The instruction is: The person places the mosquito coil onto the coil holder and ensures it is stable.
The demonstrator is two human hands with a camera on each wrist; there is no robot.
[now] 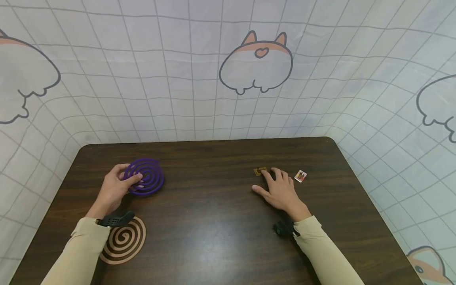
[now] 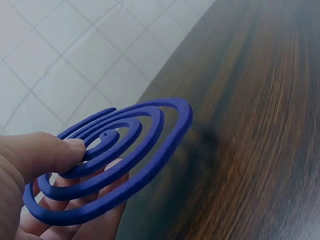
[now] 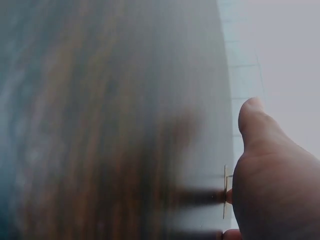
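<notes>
A purple mosquito coil (image 1: 161,176) is pinched in my left hand (image 1: 113,189), held off the table. In the left wrist view the thumb lies over the coil (image 2: 165,145) and the fingers are beneath it. My right hand (image 1: 281,192) is low over the table on the right, its fingers spread. Its index fingertip touches a small flat gold metal piece, perhaps a coil stand (image 1: 259,171). The right wrist view shows this thin piece edge-on at a fingertip. Just right of the right hand lies a small picture-printed rectangle (image 1: 301,176), its kind unclear.
A brown mosquito coil (image 1: 140,233) lies flat near the left forearm, partly covered by the sleeve and wrist camera. The dark wooden table (image 1: 206,206) has a rounded far edge. White grid-patterned cloth (image 1: 171,79) surrounds its back and sides.
</notes>
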